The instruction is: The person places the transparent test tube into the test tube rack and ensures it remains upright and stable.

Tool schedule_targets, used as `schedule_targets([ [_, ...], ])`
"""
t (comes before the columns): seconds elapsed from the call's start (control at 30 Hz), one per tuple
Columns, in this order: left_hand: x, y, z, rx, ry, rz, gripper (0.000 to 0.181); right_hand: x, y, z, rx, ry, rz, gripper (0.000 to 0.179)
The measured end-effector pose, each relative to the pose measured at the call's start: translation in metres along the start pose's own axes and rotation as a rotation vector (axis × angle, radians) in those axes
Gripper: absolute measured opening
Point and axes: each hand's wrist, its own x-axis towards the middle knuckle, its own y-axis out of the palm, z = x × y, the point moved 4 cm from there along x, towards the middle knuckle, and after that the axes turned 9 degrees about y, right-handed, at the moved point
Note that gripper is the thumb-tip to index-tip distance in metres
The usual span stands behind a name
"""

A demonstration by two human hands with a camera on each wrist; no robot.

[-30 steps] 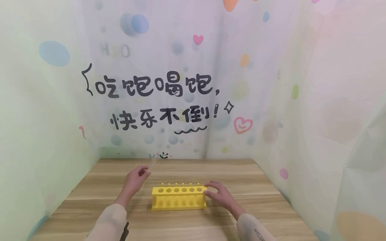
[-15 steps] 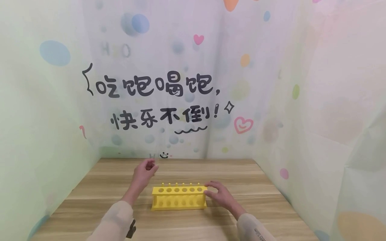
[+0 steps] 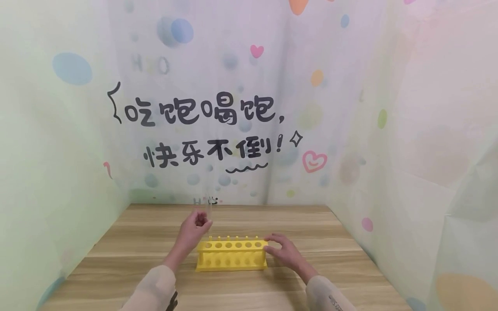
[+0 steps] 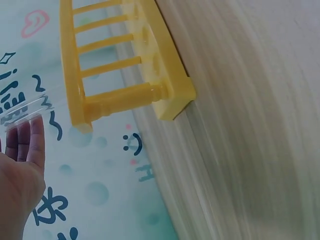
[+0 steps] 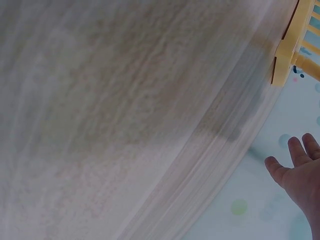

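Observation:
My left hand (image 3: pixel 196 224) pinches a clear test tube (image 3: pixel 209 207), which stands nearly upright above the left end of a yellow test tube rack (image 3: pixel 232 247). The tube (image 4: pixel 31 107) looks faint and see-through in the left wrist view, where it points toward the rack's top plate (image 4: pixel 71 65). At the rack's right end, my right hand (image 3: pixel 285 251) grips the corner of the top plate, thumb in front and fingers behind. Only some spread fingers (image 5: pixel 298 152) of that hand show in the right wrist view; the gripping fingertips are out of frame. No tubes stand in the rack's holes.
The rack stands on a wood-grain table (image 3: pixel 334 276). A printed fabric backdrop (image 3: pixel 233 77) with dark lettering closes off the back and both sides. A dark object (image 3: pixel 173 300) shows beside my left sleeve.
My left hand has moved right toward the rack's left end, and the test tube has swung from leaning right to nearly upright. The right hand and the rack have stayed in place.

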Motion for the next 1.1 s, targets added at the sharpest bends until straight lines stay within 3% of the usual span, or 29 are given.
schedule_targets([
  [0.6,-0.021,0.005,0.023,0.134,-0.011,0.052,0.025,0.002,0.000,-0.003,0.014,-0.066,0.002,0.039],
  [0.83,-0.027,0.008,0.032,0.155,-0.049,0.062,0.024,0.002,0.000,-0.003,0.012,-0.062,0.001,0.040],
  [1.1,-0.030,0.010,0.033,0.159,-0.040,0.057,0.017,0.002,-0.001,-0.002,0.011,-0.069,0.005,0.040],
])
